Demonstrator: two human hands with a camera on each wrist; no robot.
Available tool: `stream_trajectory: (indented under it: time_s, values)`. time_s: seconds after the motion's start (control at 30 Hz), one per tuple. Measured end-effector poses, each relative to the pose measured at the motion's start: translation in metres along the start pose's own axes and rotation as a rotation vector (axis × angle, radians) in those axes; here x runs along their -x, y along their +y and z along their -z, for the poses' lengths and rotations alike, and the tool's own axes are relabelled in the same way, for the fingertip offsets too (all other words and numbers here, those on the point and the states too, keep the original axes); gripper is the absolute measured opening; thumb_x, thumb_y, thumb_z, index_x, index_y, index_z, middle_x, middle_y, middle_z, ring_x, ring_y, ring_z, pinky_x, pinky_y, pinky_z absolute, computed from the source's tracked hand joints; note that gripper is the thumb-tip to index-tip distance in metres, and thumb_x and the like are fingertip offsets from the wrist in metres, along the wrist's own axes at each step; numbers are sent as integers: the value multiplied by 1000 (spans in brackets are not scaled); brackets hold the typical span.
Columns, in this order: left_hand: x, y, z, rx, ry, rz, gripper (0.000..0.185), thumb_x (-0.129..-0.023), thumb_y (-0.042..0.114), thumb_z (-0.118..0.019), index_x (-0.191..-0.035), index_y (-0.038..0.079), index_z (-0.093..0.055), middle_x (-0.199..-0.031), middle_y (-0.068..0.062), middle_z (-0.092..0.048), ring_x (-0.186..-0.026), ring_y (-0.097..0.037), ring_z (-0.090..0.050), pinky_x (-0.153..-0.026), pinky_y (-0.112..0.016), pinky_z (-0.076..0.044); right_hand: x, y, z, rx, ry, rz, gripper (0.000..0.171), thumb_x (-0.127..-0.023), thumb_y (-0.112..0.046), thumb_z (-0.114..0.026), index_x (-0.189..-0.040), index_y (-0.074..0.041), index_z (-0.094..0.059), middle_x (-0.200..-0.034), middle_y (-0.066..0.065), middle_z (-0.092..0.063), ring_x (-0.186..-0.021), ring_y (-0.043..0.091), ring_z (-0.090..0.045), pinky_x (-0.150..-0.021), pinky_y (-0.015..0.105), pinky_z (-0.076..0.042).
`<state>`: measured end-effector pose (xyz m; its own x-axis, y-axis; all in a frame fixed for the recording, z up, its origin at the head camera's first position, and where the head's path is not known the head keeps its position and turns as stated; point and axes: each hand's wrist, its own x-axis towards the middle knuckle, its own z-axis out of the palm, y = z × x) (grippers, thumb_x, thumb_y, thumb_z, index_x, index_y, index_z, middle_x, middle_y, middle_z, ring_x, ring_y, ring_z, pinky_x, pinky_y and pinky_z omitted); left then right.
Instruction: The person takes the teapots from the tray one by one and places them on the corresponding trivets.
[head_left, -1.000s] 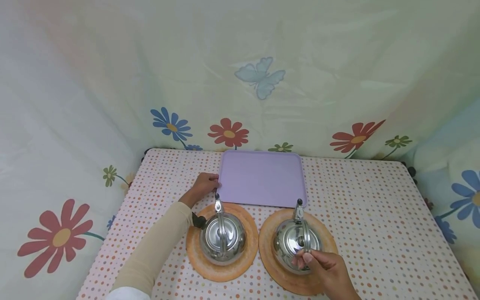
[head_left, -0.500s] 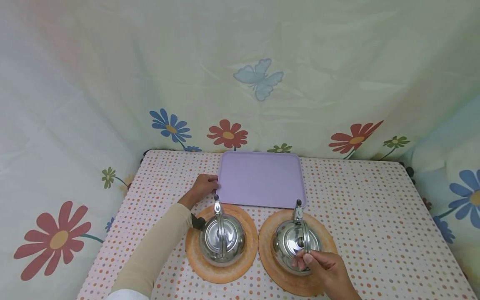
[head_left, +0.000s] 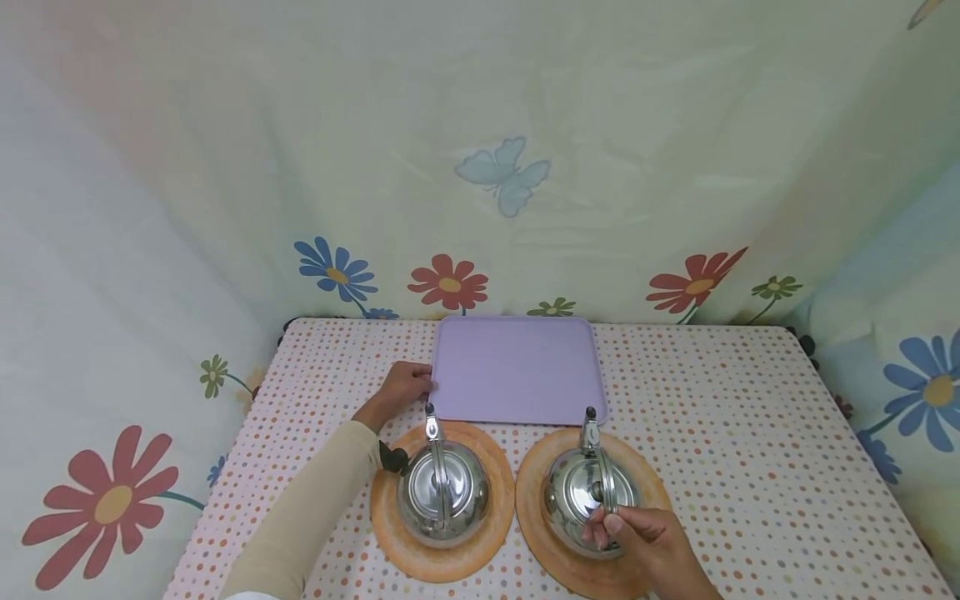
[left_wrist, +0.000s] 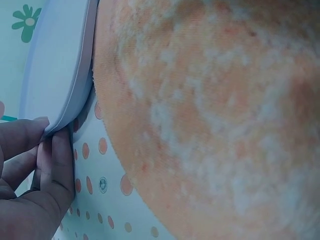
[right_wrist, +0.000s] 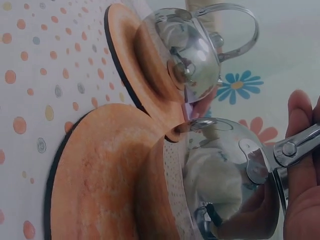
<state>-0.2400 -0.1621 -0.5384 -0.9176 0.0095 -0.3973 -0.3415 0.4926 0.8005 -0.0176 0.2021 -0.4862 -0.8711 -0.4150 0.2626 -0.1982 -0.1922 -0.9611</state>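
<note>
My left hand (head_left: 405, 385) pinches the left edge of a lilac tray (head_left: 517, 367) at the back of the table, thumb on top and fingers beneath the rim in the left wrist view. Below its forearm a shiny steel kettle (head_left: 423, 498) stands on a round orange mat (head_left: 390, 533). On the right, a second steel kettle (head_left: 562, 492) sits on its own round mat (head_left: 536, 550). My right hand (head_left: 652, 542) grips the near end of that kettle's raised handle (right_wrist: 300, 145), fingers curled round it in the right wrist view.
A polka-dot cloth (head_left: 712, 433) covers the table. Pale curtains (head_left: 637, 150) printed with flowers and a butterfly hang close behind the table and on both sides. The two mats lie side by side in front of the tray.
The head view has tilted up slightly, so everything sits a little lower in it. Both hands keep their holds, and the kettles and tray look unmoved on the table.
</note>
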Motion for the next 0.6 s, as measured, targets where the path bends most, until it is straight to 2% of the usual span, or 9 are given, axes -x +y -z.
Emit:
stream_trajectory:
  time_s: [0.27,0.4,0.6]
  values:
    - [1,-1,-1,-8,16,-9,45,-89,9,-68,-133,1,-57,-109,-11,-65,-94,-20,-64,-84,-33,-53,2,-2,2,8,5,-49,30,-97,16,-38,-106,11,-66,-105,13,-70,-100,18,-66,-85,29,-53]
    - [2,-3,-1,-7,26,-20,45,-89,8,-68,-132,0,-58,-106,-10,-65,-93,-20,-64,-82,-31,-54,2,-4,3,-20,10,-122,26,-98,13,-41,-110,13,-63,-109,14,-70,-104,21,-66,-88,29,-52]
    - [3,-2,-3,19,45,-47,42,-87,6,-69,-128,-2,-60,-105,-12,-67,-90,-20,-65,-79,-30,-54,2,-8,9,5,-1,-183,24,-100,8,-41,-113,15,-59,-110,16,-68,-107,24,-65,-90,31,-51]
